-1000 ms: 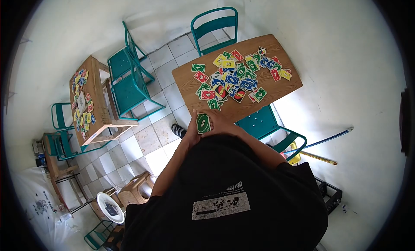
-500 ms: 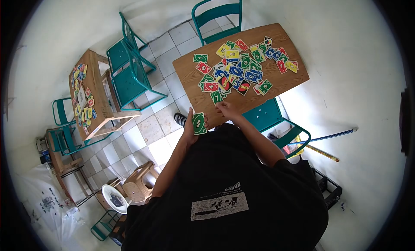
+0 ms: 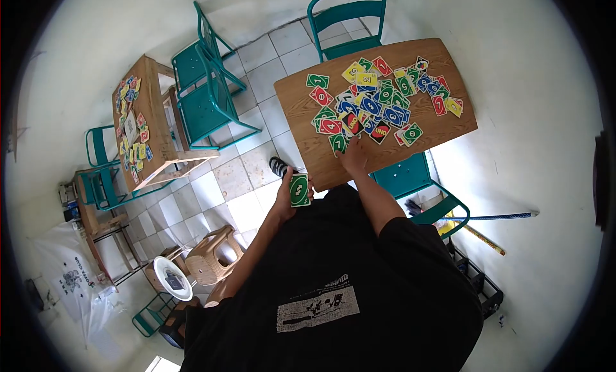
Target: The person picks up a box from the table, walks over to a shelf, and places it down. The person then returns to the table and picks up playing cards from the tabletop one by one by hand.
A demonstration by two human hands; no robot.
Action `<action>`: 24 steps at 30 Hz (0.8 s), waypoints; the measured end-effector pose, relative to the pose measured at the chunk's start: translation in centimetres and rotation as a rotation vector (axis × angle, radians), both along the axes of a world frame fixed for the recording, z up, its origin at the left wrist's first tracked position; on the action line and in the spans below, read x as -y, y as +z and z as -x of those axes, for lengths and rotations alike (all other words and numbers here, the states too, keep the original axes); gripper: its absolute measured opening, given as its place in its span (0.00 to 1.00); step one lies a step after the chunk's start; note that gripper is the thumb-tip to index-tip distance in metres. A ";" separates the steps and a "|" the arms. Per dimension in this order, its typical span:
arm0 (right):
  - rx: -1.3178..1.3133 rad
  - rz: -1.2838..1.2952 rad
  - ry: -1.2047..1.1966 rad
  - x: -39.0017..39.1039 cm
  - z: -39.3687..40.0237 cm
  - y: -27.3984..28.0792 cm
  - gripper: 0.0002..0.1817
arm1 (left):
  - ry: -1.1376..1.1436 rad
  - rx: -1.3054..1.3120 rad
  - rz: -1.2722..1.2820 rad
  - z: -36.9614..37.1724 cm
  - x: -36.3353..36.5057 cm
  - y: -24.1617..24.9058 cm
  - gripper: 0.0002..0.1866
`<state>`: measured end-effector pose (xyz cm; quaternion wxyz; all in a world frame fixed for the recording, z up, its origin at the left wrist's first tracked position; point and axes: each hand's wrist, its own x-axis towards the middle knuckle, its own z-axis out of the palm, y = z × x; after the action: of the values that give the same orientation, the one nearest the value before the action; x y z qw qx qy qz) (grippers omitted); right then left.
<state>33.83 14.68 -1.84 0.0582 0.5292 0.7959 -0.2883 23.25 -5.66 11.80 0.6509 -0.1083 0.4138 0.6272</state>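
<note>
My left hand (image 3: 284, 195) is closed around a green UNO reverse card (image 3: 299, 190), held face up beside the table's near corner. Whether more cards lie beneath it cannot be seen. My right hand (image 3: 353, 160) reaches over the table's near edge, its thumb and forefinger apart. Those fingertips are at the green 7 card (image 3: 337, 145) and just below a black UNO card (image 3: 352, 124). Loose UNO cards in red, blue, green and yellow overlap in a spread pile (image 3: 370, 106) beyond it. Another black UNO card (image 3: 380, 132) lies to the right.
The cards lie on a wooden table (image 3: 297, 102). Teal chairs stand at its far side (image 3: 350, 16) and near side (image 3: 403, 176). At left is a second wooden table (image 3: 156, 141) with more cards. A brown plastic stool (image 3: 208, 260) and a white round stool (image 3: 172, 277) stand lower left.
My right hand has moved forward to the near edge of the card pile. My left hand still holds the green card. The whole view has shifted slightly.
</note>
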 end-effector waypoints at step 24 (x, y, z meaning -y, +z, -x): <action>-0.641 0.385 -0.021 -1.8 -3.3 2.1 0.15 | 0.140 -0.041 -0.011 0.1 -2.1 -1.3 0.36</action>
<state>37.11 16.48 0.27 -0.0984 0.3994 0.6995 -0.5844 23.11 -3.57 10.50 0.5975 -0.1204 0.4151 0.6754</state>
